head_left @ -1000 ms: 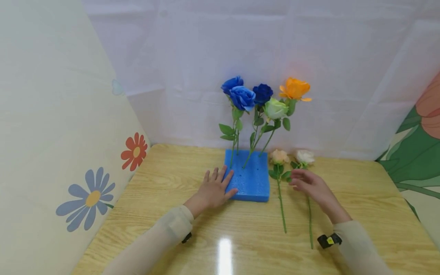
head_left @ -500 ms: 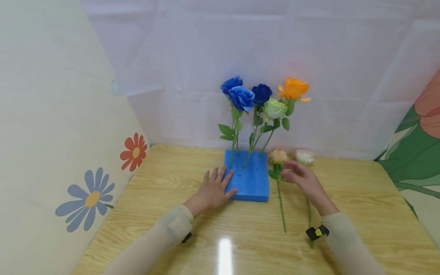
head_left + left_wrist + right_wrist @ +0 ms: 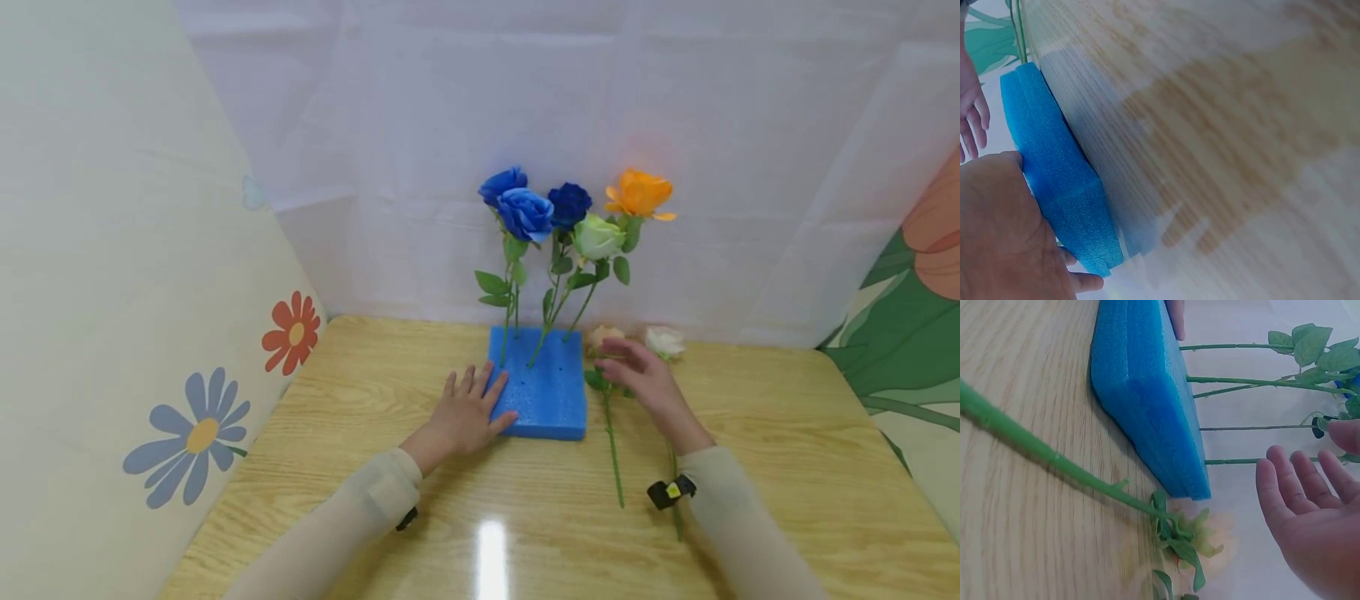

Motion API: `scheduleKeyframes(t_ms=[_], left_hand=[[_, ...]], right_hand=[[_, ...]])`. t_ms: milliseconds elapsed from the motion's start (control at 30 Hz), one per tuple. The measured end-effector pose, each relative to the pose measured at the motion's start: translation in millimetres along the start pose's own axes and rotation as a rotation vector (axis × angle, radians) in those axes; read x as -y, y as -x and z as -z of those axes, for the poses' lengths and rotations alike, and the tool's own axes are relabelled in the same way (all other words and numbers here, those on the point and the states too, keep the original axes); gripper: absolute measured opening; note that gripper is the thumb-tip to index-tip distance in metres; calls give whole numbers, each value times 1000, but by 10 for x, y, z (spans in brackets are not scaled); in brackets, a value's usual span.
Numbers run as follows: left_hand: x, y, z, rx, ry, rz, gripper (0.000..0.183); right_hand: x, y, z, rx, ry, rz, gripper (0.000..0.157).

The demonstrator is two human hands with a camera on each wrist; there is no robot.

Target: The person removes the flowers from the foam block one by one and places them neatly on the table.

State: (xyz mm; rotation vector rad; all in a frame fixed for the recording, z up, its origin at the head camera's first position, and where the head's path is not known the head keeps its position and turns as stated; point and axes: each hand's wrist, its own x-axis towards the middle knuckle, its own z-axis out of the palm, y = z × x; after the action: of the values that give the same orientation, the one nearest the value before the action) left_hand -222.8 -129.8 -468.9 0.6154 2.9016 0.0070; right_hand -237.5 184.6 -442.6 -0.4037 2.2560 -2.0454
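My left hand (image 3: 459, 418) lies flat with fingers spread on the left edge of a blue foam block (image 3: 553, 407); the left wrist view shows the palm (image 3: 1000, 231) along the block's side. Over a peach rose (image 3: 613, 454) lying right of the block, my right hand (image 3: 651, 390) hovers with fingers loosely bent and nothing in them. It partly hides that rose's head. In the right wrist view, the rose's green stem (image 3: 1079, 475) crosses the table below the hand. A white rose (image 3: 664, 342) lies farther right, its stem partly behind my right arm.
Several roses stand upright in the block: light blue ones (image 3: 527, 215), a dark blue one (image 3: 570, 206), a pale green one (image 3: 598, 237) and an orange one (image 3: 640, 193). Small holes show in the foam. A white cloth (image 3: 405, 167) hangs behind the wooden table (image 3: 375, 367).
My right hand has moved left, from above the white rose's stem to above the peach rose near its head. The left hand has stayed on the foam block.
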Motion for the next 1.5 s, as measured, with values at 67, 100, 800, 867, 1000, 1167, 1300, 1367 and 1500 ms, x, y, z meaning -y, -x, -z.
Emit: scheduleKeyframes(t_ms=[67,100,800,867,1000,1167,1300,1367,1500], left_hand=[[-2,2,4,3,2,1,79],[-3,3,5,2,7,0,79],[-21,42,51,-16,25,-16,78],[-24,41,54,-13,20,-12,78],[-22,35,47,-16,22,-15,77],[-32,41,64,-24,12,-18,77],[-38,41,78,-20,2,-14,77],[-36,38,78,-21,5,-15,77],[-33,30,70,-9,3,-12,77]], right_hand=[[-2,-33,-28,-4,-23,18,50],[-2,-50,-43,-9,-33,24,50],[-55,-337,-289,26,-106,28,50],[-50,-355,-315,31,-121,18,50],[-51,-388,-354,43,-128,14,51],[-58,-436,-392,47,-109,21,52],[-56,-476,-416,52,-64,8,54],[-55,-500,-432,56,-54,2,55],[-57,-555,-470,58,-56,-6,56]])
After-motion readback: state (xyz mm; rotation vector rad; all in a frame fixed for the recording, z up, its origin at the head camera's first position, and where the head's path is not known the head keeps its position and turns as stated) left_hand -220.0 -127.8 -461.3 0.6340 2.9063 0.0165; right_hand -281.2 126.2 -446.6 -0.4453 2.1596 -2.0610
